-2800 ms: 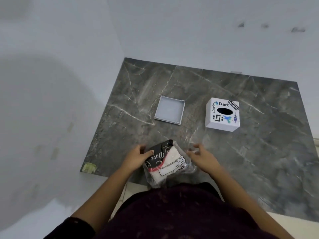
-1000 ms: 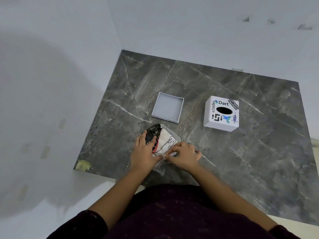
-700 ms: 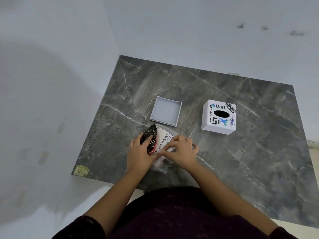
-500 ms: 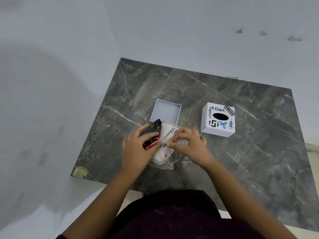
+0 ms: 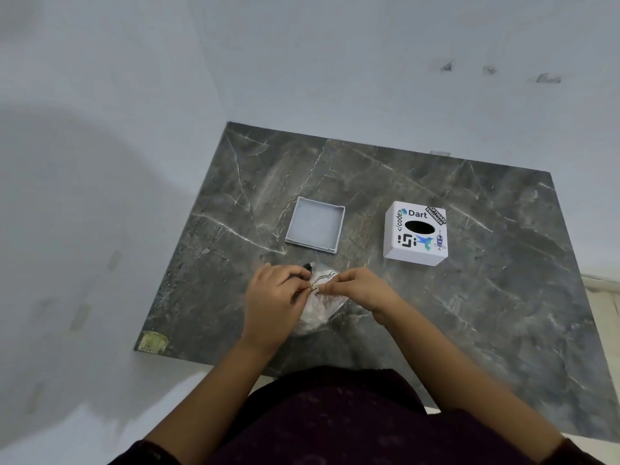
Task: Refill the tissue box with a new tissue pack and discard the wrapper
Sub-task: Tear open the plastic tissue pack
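The tissue pack (image 5: pixel 318 302), white tissues in a clear wrapper with black print, is held upright just above the dark marble slab (image 5: pixel 469 297). My left hand (image 5: pixel 273 297) grips its left side. My right hand (image 5: pixel 360 288) pinches the wrapper's top edge, fingertips meeting those of the left. Much of the pack is hidden behind my hands. The white tissue box cover (image 5: pixel 416 233), with stickers and a black oval slot, stands to the right. Its shallow grey base tray (image 5: pixel 315 224) lies open just beyond the pack.
White walls enclose the slab on the left and behind. A small yellowish label (image 5: pixel 152 342) sits at the slab's near-left corner. A pale floor strip shows at the right edge.
The pack has been turned from lying flat to upright. Both hands have closed in on its top edge, hiding most of the black print.
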